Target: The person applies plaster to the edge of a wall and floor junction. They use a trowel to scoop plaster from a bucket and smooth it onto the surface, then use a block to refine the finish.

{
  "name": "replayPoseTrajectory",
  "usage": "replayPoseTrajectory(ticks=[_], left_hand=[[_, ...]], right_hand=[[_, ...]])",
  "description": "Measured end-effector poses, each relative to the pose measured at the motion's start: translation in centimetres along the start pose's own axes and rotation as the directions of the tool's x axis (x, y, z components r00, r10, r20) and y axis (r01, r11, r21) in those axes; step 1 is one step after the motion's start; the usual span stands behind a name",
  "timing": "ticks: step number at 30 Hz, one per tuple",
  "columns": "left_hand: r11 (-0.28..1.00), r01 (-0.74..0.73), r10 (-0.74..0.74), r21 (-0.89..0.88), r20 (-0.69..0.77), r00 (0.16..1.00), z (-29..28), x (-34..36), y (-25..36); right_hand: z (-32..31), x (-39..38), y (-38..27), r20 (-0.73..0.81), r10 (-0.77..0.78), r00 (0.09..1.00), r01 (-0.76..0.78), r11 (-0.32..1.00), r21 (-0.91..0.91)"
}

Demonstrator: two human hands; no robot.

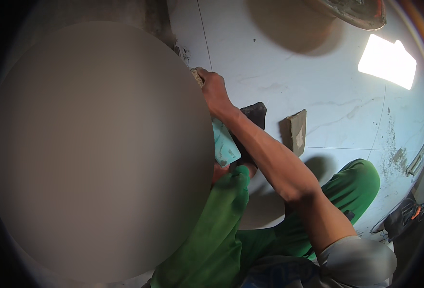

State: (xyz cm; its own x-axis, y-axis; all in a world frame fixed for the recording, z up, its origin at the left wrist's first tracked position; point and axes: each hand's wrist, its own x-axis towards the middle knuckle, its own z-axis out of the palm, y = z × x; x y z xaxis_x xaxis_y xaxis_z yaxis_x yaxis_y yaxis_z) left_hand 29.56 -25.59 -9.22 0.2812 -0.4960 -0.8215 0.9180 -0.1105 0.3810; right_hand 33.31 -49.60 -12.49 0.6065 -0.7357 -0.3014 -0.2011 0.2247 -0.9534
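The right hand (214, 89) reaches across to the upper left, its fingers closed around a tan piece (198, 78) that shows only in part at the edge of a grey blurred disc (99, 151). The piece seems gripped at the near end, perhaps to leave its far part free, though the blur hides whatever it meets. The left hand cannot be made out with certainty: a patch of skin (217, 173) shows below a turquoise panel (225, 145) (it may be that hand, steadying the panel from underneath), so I cannot tell how its fingers stand.

The panel slants beside a black shoe (256, 114), under the right forearm (274, 161). The person appears to be crouching, with green trousers (363, 180) bent at the knees, a posture that likely brings the hands close to floor height. On the pale floor (288, 77), a grey-brown block (298, 134) sits just right of the shoe, probably within easy reach. A round basin (351, 14) is at the upper right, well apart.

Small dark marks on the panel are too tiny to read. Faint bluish lettering crosses the shirt (288, 274), illegible here; no brand can be made out.
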Motion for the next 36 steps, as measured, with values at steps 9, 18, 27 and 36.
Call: replayPoseTrajectory(ticks=[9,18,27,36], left_hand=[[0.990,-0.049,0.053,0.134,-0.028,0.998,-0.6,-1.4,0.2],[0.980,-0.079,0.089,0.184,-0.044,0.995,-1.2,-2.0,0.1],[0.967,-0.132,0.141,0.220,-0.027,0.990,-1.1,-1.3,0.3],[0.284,-0.446,0.584,0.849,0.216,0.783,-0.2,1.9,1.3]], right_hand=[[0.1,3.5,-1.9,-0.082,-0.012,0.997,0.015,0.999,0.034],[1.9,-0.4,-2.1,-0.194,-0.207,0.959,0.207,0.978,-0.020],[2.4,2.8,-2.4,-0.137,-0.161,0.977,0.159,0.987,-0.027],[-16.5,4.2,-14.3,0.087,-0.364,0.927,0.355,0.779,-0.517]])
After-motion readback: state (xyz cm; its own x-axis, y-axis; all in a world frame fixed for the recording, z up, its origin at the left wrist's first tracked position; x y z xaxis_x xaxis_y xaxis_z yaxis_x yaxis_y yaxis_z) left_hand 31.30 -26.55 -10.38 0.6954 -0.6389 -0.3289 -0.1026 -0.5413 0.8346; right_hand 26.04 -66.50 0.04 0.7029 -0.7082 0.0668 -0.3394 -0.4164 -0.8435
